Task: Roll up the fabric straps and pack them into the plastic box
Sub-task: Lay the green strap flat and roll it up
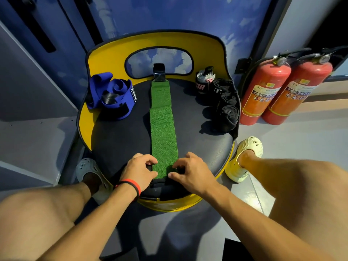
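Observation:
A long green fabric strap (162, 121) lies flat down the middle of a round dark seat (120, 140), with a black tab at its far end. My left hand (140, 171) and my right hand (189, 171) pinch the strap's near end from either side, fingers curled on its edges. A loose blue strap (116, 95) sits at the seat's back left. Black rolled straps (225, 102) and a grey-and-black roll (204, 80) stand at the back right. No plastic box is in view.
The seat has a yellow curved backrest (113, 53). Two red fire extinguishers (282, 89) stand on the floor to the right. My legs and feet in clogs flank the seat. A blue wall stands behind.

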Tool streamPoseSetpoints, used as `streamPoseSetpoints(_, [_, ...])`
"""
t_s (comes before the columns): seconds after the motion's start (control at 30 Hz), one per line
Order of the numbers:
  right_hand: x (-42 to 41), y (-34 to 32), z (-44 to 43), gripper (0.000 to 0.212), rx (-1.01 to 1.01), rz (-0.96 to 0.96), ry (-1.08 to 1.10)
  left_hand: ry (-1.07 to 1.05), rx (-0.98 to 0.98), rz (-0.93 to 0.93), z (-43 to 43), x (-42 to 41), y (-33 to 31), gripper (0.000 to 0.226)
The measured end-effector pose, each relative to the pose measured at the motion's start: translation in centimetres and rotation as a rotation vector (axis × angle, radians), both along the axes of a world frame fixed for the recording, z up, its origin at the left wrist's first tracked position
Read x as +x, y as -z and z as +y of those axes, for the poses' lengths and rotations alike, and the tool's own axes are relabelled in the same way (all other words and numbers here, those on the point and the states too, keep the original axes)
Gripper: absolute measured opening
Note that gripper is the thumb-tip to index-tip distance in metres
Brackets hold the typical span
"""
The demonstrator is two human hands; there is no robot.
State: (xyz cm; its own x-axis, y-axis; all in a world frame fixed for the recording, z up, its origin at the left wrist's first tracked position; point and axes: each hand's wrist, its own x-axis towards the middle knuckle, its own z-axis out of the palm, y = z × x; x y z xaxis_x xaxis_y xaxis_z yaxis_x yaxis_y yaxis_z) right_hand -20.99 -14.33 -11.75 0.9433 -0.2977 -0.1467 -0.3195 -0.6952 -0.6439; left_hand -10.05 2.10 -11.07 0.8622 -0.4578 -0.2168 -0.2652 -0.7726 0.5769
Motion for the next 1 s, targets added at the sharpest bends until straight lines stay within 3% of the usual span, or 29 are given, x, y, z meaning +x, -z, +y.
streamPoseSetpoints(0.13, [2.2,-1.2,-0.7,0.031,-0.094,-0.07,0.001,0.097,0.075,-0.061,-0.6,2.5,-0.9,0.02])
streamPoseSetpoints(0.27, [5.6,-1.8,-1.6,0.025,-0.243,-0.16,-0.04,0.161,-0.014,-0.288,-2.7,7.6,-2.9,0.009])
streamPoseSetpoints(0.4, [8.9,-2.1,-1.8,0.019,-0.494,-0.209,-0.155,0.207,-0.071,-0.447,-7.8,13.3,-5.7,0.013])
streamPoseSetpoints(0.63, [12.2,-0.1,-1.7,0.028,-0.6,-0.176,-0.28,0.402,0.359,-0.257,-15.3,19.4,-4.4,0.028])
streamPoseSetpoints(0.77, [12.4,0.5,-1.8,0.029,-0.601,-0.179,-0.272,0.382,0.367,-0.27,-15.6,20.4,-3.1,0.035])
streamPoseSetpoints(1.0, [10.4,1.1,-0.3,0.026,-0.602,-0.152,-0.265,0.55,0.417,-0.395,-13.3,18.9,-0.7,0.037])
